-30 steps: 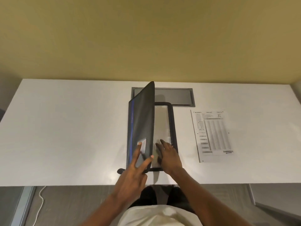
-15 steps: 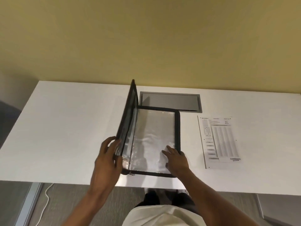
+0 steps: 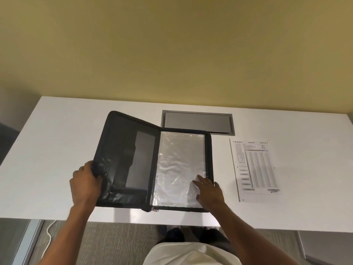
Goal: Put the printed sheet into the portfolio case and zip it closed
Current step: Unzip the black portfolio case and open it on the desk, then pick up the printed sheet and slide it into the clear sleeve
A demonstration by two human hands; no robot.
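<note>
Black case (image 3: 133,161) lies open on white desk (image 3: 57,131), near front edge. Left hand (image 3: 86,183) grips left cover's outer edge, likely to keep it spread. Right hand (image 3: 209,190) open, fingers flat on clear sleeve (image 3: 179,163), pinning right half. Sheet (image 3: 255,169) flat on desk, right of case, apart from it, not yet inserted.
</note>
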